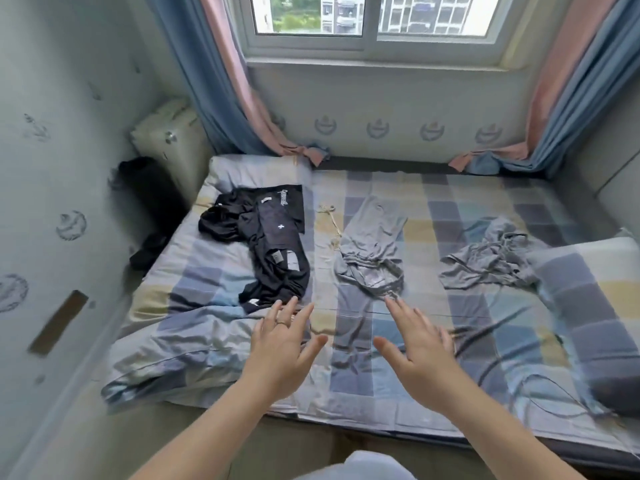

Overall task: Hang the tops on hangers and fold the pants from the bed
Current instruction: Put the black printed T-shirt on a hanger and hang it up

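We see three lots of clothes on the bed (450, 344). A black heap (273, 244) lies on the left, the grey pants (372, 251) lie crumpled in the middle, and a grey heap (491, 259) lies bunched up on the right, right beside a checked pillow (588, 285). A thin tan string (330, 220) lies on the sheet between the black heap and the grey pants. A thin dark cord (540, 393) runs over the sheet near that pillow. Both hands reach out over the near part of the bed, apart from each other, with fingers straight and spread, and they hold nothing. The left hand (282, 341), with a ring (281, 323) on one finger, has its fingertips just by the near edge of the black heap. The right hand (420, 344) points at the near edge of the grey pants. We cannot tell if any finger touches the cloth. The sheet has blue, grey and yellow squares and many wrinkles. A second pillow (249, 171) sits at the far left corner. Behind the bed is a window (370, 39) with pink and blue curtains (221, 98) that hang down to the bed. A white padded thing (169, 133) stands in the corner. Something black (149, 195) lies between the bed and the left wall, too dark to make out. We cannot tell if the grey heap is a top or pants.
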`<state>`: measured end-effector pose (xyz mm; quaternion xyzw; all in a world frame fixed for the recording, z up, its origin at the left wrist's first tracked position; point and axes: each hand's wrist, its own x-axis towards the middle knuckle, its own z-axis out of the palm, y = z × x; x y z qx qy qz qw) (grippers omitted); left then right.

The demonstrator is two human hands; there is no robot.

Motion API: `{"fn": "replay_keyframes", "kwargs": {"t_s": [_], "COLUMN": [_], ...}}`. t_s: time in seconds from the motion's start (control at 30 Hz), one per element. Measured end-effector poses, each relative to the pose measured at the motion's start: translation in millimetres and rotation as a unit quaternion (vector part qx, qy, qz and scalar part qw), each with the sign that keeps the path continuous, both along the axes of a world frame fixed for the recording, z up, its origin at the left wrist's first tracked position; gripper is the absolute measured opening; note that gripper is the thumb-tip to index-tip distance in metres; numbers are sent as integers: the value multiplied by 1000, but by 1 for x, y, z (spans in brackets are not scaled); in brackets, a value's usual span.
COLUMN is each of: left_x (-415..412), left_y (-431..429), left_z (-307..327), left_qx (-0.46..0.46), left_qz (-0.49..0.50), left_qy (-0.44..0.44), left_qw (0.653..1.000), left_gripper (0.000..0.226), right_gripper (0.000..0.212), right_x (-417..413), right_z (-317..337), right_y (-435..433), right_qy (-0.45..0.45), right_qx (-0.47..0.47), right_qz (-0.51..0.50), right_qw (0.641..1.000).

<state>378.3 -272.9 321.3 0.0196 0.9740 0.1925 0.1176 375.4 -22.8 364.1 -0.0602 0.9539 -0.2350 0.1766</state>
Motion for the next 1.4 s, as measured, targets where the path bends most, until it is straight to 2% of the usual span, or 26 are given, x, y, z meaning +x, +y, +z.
{"fn": "replay_keyframes", "kwargs": {"t_s": [0.2,0.5,0.63,0.8,1.0,1.23,1.37,1.4], "left_x": [-75,-182,-248,-384,-512,-638,-676,-676], "left_y": [-29,-94,-164,-270,-352,-382,-399,-401], "left_z": [-25,-56,-103,-203,-323,-454,-510,-521], "left_qx": [11,32,21,-14,50,232,425,437], "left_qz": [50,112,111,86,144,301,410,416], "left_qy": [-33,-76,-104,-156,-195,-183,-219,-218], "left_qw": [998,990,988,984,969,907,776,767], "left_gripper": [65,61,59,62,64,84,51,43], "right_gripper": [63,75,69,69,69,69,73,74], "right_x": [-92,-205,-289,-421,-532,-649,-708,-720], "right_z": [-13,-45,-109,-217,-311,-415,-462,-471], "right_y": [-30,-84,-151,-274,-384,-442,-470,-478], "right_qy": [-18,-24,-6,-19,-81,-97,-74,-53], "right_qx": [-13,4,27,43,29,65,103,118], "right_qz": [32,31,42,46,57,125,176,193], "right_qw": [999,999,999,998,995,985,976,973]}}
